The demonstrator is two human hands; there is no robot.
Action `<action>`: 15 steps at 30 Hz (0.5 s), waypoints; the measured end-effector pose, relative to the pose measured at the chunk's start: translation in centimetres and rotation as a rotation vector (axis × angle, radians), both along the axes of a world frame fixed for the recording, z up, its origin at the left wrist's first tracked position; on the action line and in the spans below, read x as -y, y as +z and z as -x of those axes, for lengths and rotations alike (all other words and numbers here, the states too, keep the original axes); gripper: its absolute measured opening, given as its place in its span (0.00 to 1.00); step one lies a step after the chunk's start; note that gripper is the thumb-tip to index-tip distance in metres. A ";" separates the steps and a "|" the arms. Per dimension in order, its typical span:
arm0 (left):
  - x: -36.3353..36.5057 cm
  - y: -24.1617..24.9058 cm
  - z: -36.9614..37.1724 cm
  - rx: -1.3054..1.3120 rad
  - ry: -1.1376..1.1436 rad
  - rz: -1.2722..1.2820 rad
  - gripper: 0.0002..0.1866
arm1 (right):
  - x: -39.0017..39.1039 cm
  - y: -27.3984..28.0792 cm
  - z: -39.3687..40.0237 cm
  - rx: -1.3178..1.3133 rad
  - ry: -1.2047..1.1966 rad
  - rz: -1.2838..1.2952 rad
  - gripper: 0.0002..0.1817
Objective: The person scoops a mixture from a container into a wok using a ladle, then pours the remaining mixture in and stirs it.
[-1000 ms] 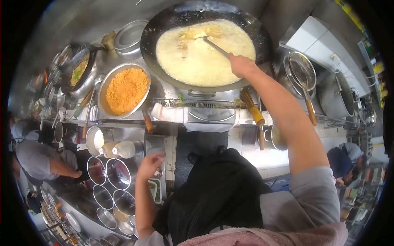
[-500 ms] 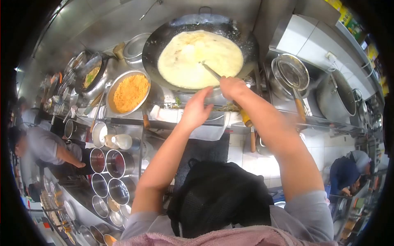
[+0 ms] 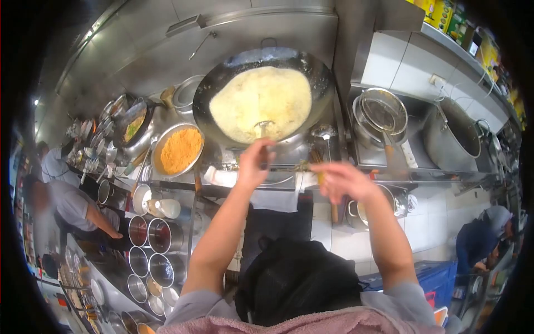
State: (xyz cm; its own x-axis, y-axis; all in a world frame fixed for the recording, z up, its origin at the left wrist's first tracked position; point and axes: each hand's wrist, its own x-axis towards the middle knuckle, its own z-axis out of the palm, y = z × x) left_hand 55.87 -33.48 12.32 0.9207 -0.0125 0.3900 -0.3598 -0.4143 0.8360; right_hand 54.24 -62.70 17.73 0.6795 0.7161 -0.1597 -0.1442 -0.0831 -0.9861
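While left hand (image 3: 254,163) grips utensil (image 3: 263,128) at near rim of wok (image 3: 322,94), better stir low and gently; right hand (image 3: 349,182) spread, empty.

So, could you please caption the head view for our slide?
Left hand grips a utensil in the wok, right hand open.
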 end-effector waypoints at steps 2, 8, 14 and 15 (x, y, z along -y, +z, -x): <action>-2.3 0.5 0.4 0.186 0.036 0.216 0.11 | 5.6 -4.7 3.1 -0.089 -0.075 0.081 0.25; -7.3 3.5 0.5 0.229 0.145 0.530 0.07 | 17.2 -24.8 17.3 -0.519 -0.408 0.548 0.28; -10.2 9.3 -1.7 0.453 0.060 0.585 0.07 | 26.8 -40.8 32.7 -0.832 -0.201 0.644 0.12; -10.5 10.9 -1.6 0.485 0.021 0.603 0.07 | 27.1 -40.9 33.5 -1.121 -0.509 0.552 0.10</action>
